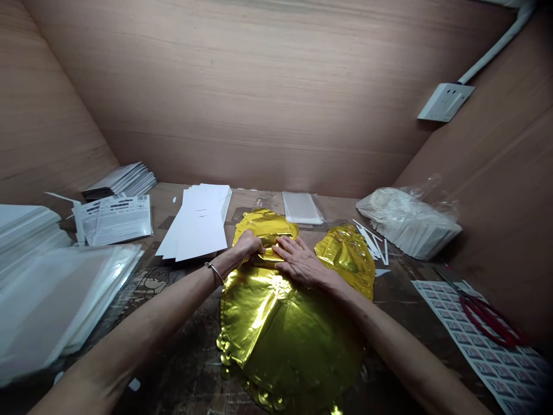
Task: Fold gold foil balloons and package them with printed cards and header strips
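A shiny gold foil balloon [298, 340], uninflated, lies flat in front of me, with a folded band across its upper part. My left hand [249, 245], a bangle [215, 272] at its wrist, is closed on the left of that fold. Beside it my right hand [300, 262] lies on the foil with its fingers stretched out and apart. Another gold foil piece [345, 256] spreads to the right of my right hand; whether it joins the first cannot be told. Small scalloped tabs run along the lower left edge.
Clear plastic sleeves [52, 311] fill the left side, below printed packets [121, 219]. White cards [201, 222] and small clear bags [302, 207] lie at the back. On the right are a bagged white stack [410, 222], red-handled scissors [490, 320] and a sticker sheet [479, 351]. Wooden panels [268, 98] surround the table.
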The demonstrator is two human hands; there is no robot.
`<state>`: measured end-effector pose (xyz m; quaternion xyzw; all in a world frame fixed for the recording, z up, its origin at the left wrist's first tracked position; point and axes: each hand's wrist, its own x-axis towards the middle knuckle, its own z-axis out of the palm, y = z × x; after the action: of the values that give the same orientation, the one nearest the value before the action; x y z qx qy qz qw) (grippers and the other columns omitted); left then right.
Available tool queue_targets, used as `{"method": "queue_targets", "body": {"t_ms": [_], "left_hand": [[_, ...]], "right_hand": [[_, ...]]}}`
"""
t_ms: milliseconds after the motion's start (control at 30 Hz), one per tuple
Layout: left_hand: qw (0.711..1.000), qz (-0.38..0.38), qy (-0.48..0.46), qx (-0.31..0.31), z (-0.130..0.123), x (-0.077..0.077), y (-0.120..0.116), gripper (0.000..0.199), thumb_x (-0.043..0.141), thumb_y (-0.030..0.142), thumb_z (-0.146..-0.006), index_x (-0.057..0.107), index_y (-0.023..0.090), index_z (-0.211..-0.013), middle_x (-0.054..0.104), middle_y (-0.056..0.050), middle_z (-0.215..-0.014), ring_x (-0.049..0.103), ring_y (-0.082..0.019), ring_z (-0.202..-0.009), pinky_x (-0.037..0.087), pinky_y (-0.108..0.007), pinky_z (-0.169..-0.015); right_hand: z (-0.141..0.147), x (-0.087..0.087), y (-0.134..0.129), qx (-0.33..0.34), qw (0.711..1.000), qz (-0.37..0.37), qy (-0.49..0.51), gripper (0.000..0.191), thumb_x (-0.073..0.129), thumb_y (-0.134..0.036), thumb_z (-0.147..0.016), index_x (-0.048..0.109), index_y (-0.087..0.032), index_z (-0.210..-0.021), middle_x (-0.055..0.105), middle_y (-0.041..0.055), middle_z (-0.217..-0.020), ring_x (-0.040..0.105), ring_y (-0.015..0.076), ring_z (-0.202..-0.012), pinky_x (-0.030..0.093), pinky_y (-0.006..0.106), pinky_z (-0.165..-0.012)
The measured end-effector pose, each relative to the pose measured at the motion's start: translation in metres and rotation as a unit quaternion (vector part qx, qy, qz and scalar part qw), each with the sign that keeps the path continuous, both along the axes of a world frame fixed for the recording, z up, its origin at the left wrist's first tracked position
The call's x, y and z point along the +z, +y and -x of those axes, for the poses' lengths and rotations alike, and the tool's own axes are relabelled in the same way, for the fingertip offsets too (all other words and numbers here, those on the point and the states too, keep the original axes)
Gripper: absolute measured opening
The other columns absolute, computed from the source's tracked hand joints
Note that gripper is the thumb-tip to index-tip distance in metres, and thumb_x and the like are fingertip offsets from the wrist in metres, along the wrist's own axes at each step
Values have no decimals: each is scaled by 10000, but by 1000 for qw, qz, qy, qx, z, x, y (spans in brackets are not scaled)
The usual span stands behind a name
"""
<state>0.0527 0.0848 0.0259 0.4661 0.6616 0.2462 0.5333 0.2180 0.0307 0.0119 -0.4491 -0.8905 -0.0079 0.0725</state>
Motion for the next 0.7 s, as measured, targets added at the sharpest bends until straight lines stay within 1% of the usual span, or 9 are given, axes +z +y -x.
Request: {"method": "queue_targets", "body": {"t_ms": [100,167,233,300,367,467,600,667,700], "left_hand": [[998,-39,50,-6,2,7,-6,158,596,63,-502,511,113,-625,492,-15,-469,517,-179,-497,380,-260,-441],[977,-176,120,-31,5,11,-14,253,604,130,-540,525,105,-779,559,-74,-666,541,-220,-684,419,-305,-574],[905,-350,198,-143,6,11,-27,336,550,151,-602,495,114,-931,548,-113,-902,498,-235,-878,396,-347,-741],[800,-446,261,-305,6,9,-40,350,471,116,-648,469,120,-997,505,-121,-1021,447,-229,-975,322,-386,-860],[712,-460,317,-426,5,5,-49,345,420,89,-666,461,94,-1008,498,-140,-1025,442,-229,-974,280,-412,-892],[639,-463,388,-477,1,0,-52,300,382,93,-688,463,56,-975,515,-160,-924,474,-237,-871,334,-409,-811],[612,-476,426,-467,-5,-9,-45,238,364,117,-716,488,52,-909,521,-159,-820,489,-245,-771,355,-414,-731],[642,-474,405,-446,-7,-12,-42,228,354,122,-731,502,55,-892,529,-162,-814,497,-247,-771,343,-425,-749],[675,-466,376,-430,-7,-12,-41,214,366,125,-729,513,63,-872,536,-155,-803,502,-244,-765,342,-422,-753]], "right_hand": [[-1,-14,0,-19,998,58,-17,569,255,-486,-808,248,-176,-1285,187,104,-1361,118,231,-1246,93,452,-983],[-2,-18,2,-26,997,77,-10,587,225,-504,-807,215,-181,-1296,158,99,-1368,89,227,-1252,68,455,-986],[-2,-18,2,-25,996,89,-1,591,226,-515,-802,197,-200,-1301,143,87,-1372,71,222,-1255,58,453,-988],[-2,-15,2,-23,995,96,5,592,253,-517,-796,186,-217,-1303,136,80,-1374,64,220,-1256,56,454,-988],[-2,-12,1,-23,994,103,8,595,270,-513,-793,188,-217,-1302,134,85,-1373,63,222,-1256,55,458,-987],[-3,-9,2,-23,992,126,14,619,273,-524,-786,190,-195,-1303,127,97,-1373,56,224,-1256,41,447,-990],[-5,-5,3,-12,986,162,35,658,282,-557,-765,187,-192,-1304,114,96,-1375,48,229,-1256,16,435,-994],[-7,0,4,-5,981,184,56,687,327,-574,-738,210,-193,-1298,128,105,-1372,54,236,-1255,12,441,-992],[-8,4,4,-1,977,199,72,708,370,-580,-715,231,-192,-1292,136,112,-1370,58,242,-1254,14,444,-992]]}}
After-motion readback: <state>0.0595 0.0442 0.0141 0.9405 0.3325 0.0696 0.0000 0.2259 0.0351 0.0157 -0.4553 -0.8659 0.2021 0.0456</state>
